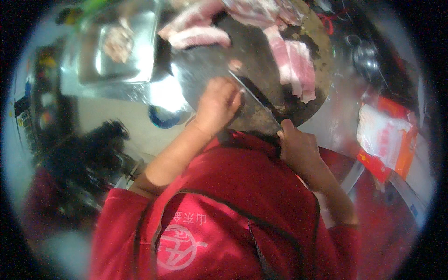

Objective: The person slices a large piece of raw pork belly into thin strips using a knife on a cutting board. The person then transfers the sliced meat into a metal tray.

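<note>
My right hand is closed on the handle of a wide-bladed knife, whose blade points up and left over a round chopping board. Beside the blade is my left hand, its fingers curled over the board; a small pale bit shows at the fingertips, and whether it is held is unclear. Just beyond the knife tip lies a small piece of meat. Strips of raw meat rest on the board's right side, another strip on its far left, and a larger piece of meat at the far edge.
Left of the board stands a metal tray with some pale meat in it. A blue round object sits nearer me. To the right are a red and white plastic package and a shiny dark object.
</note>
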The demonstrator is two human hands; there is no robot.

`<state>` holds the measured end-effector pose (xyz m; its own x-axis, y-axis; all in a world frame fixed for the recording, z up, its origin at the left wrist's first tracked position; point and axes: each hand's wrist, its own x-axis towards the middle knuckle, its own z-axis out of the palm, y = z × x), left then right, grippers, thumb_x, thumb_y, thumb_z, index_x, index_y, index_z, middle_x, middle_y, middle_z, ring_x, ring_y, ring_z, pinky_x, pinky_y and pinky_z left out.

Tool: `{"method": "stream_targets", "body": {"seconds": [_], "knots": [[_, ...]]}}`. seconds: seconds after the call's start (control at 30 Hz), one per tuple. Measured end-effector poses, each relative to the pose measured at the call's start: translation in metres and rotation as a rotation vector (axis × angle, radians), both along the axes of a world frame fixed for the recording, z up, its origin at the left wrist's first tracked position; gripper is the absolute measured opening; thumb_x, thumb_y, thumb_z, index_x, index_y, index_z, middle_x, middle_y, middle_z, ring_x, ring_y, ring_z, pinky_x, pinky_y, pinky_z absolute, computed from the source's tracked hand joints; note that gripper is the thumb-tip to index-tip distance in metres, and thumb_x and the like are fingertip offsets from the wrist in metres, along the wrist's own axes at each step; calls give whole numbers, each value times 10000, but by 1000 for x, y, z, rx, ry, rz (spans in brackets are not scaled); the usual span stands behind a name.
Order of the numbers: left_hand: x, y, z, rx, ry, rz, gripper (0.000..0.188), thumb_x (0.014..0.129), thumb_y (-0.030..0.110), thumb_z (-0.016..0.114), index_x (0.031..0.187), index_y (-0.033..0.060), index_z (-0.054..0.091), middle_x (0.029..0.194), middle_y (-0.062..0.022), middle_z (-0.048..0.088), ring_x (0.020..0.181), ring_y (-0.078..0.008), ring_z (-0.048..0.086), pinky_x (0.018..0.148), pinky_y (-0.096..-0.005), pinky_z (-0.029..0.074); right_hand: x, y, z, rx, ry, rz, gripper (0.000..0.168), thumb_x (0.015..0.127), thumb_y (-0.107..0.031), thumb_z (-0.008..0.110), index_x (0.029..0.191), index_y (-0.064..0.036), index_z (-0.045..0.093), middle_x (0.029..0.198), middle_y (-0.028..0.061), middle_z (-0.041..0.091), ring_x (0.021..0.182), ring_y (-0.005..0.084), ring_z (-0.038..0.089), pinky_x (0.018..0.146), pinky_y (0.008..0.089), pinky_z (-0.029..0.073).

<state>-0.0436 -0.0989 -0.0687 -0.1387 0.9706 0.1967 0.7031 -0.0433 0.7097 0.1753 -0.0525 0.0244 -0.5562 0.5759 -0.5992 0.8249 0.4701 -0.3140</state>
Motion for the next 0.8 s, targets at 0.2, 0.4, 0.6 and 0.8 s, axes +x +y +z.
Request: {"method": "stream_targets", "body": {"seconds": [0.2,0.4,0.6,0.8], "knots": [[-1,2,-4,22,3,11,185,721,62,686,880,25,599,899,-128,566,843,-328,546,746,-391,474,-32,20,-23,-34,163,-25,240,772,-63,582,945,-22,420,703,201,629,660,384,644,573,497,501],[1,2,-1,6,-27,-5,167,730,63,684,856,16,585,882,-136,564,847,-338,546,743,-396,473,-92,40,-36,92,231,52,258,772,-45,585,990,-1,455,709,239,633,701,402,651,619,479,520],[-6,-2,1,24,-90,2,129,772,69,675,861,19,595,904,-128,569,834,-332,544,738,-395,463,-28,15,-34,84,269,-64,212,851,-123,558,996,-25,439,691,212,627,676,408,633,606,499,495],[-3,-4,2,-16,-55,23,160,751,63,685,883,29,601,894,-120,568,822,-325,540,735,-382,463,-14,1,-1,-13,47,-42,203,906,-180,518,996,-40,402,691,221,612,659,438,602,597,521,462]]}}
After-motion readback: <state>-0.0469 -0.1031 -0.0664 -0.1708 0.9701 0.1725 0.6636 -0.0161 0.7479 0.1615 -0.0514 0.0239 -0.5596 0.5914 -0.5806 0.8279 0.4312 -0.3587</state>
